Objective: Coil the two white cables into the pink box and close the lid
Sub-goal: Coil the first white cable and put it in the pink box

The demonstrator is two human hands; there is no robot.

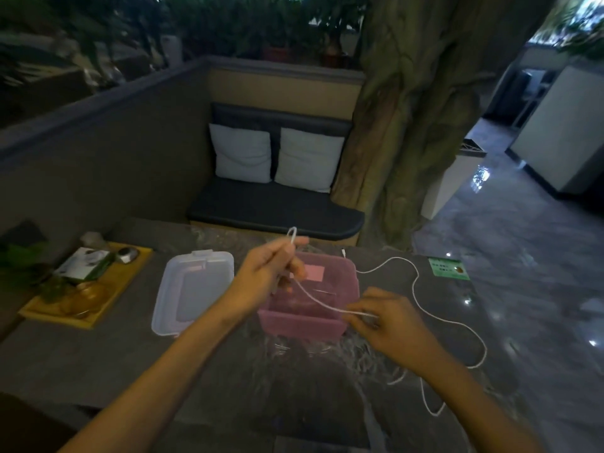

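Head view: a dim seating corner is seen from above, with a low wall and plants behind
Room: a large tree trunk (421, 103) is set to the right of a dark bench (274, 207); a glossy floor (529, 243) is seen on the right
Surface: a dark marbled table (163, 364) is laid across the lower part of the view
Cushions: two pale cushions (242, 152) are propped side by side on the bench
Tray: one yellow tray (108, 299) is placed at the table's left edge; a green-and-white packet and a glass dish are held on it, the rest is too dim to tell
Lid: one clear lid (192, 289) is laid flat just left of the box
Pink box: one pink box (310, 323) is stood open mid-table; a pink label shows on its far wall, and whether a cable lies inside cannot be told
White cable: one white cable (434, 317) is clearly counted; it is strung over the box between both hands and trailed in loops over the table to the right
Green card: one green card (447, 267) is laid near the table's right edge
Left hand: the left hand (268, 273) is raised above the box, its fingers curled round a small loop of cable
Right hand: the right hand (389, 322) is held at the box's near right corner, the cable pinched in its fingertips
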